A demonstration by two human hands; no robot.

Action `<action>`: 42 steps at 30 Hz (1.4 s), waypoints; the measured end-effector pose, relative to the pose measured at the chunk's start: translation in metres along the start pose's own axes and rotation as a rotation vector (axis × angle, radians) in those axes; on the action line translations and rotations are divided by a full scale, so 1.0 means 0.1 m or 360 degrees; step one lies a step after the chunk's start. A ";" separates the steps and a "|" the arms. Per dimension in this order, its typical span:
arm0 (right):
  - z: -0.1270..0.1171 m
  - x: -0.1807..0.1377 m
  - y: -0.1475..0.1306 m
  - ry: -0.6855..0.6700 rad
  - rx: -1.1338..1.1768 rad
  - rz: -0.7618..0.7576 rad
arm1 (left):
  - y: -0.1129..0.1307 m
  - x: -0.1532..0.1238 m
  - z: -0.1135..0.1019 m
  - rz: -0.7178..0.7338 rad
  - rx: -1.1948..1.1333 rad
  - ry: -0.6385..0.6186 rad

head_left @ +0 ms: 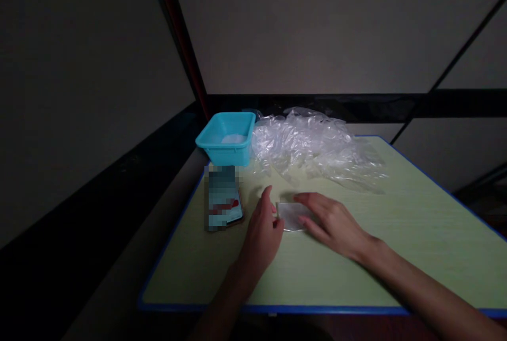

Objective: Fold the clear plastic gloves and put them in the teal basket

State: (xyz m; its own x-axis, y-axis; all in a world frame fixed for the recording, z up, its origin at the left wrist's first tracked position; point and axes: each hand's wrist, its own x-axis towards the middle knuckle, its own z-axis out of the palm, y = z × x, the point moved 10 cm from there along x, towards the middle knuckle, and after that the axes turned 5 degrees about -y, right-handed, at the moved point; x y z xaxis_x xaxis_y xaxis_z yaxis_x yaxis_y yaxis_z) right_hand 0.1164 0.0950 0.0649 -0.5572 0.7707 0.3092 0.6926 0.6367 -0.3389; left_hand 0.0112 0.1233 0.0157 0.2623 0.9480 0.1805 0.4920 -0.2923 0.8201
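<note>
A small flat whitish translucent packet (291, 216), perhaps a plastic bag or film, lies on the green tabletop. My left hand (264, 227) is at its left edge, fingers pointing forward and thumb apart from them. Over its right side my right hand (331, 224) reaches in, with thumb and fingers spread; the fingers cover part of the packet. Whether either hand presses on it cannot be made out for certain. Behind both hands spreads a heap of crumpled clear plastic bags (304, 140).
A turquoise plastic basket (229, 154) stands at the back left with something white inside. In front of it lies a phone (224, 198), its screen blurred out. The green table (396, 272) has a blue edge, and dark-banded walls rise behind and to the left.
</note>
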 end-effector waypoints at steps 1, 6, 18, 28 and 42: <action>0.10 0.00 -0.09 -0.0108 -0.0068 -0.0089 | 0.00 0.00 0.00 0.0003 0.0006 0.0005; 0.48 -0.02 -0.21 -0.0396 -0.0243 -0.0189 | -0.04 0.01 -0.01 -0.0009 0.0020 0.0054; 0.61 -0.06 -0.14 -0.0469 -0.0295 -0.0156 | 0.04 -0.04 -0.04 0.0074 0.0114 0.0045; 0.65 -0.07 -0.12 -0.0518 -0.0295 -0.0156 | 0.00 -0.14 -0.19 -0.0092 0.0185 0.0052; 0.68 -0.08 -0.11 -0.0508 -0.0353 -0.0181 | 0.42 -0.48 0.36 0.0505 0.1190 -0.0482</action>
State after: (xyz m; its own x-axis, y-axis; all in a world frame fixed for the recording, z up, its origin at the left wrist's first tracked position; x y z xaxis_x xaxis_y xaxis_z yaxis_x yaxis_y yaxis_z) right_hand 0.0821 0.0840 0.0056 -0.7261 0.6869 0.0305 0.6809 0.7245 -0.1077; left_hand 0.0491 0.0608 0.0212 0.6371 0.7641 0.1012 0.7468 -0.6445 0.1639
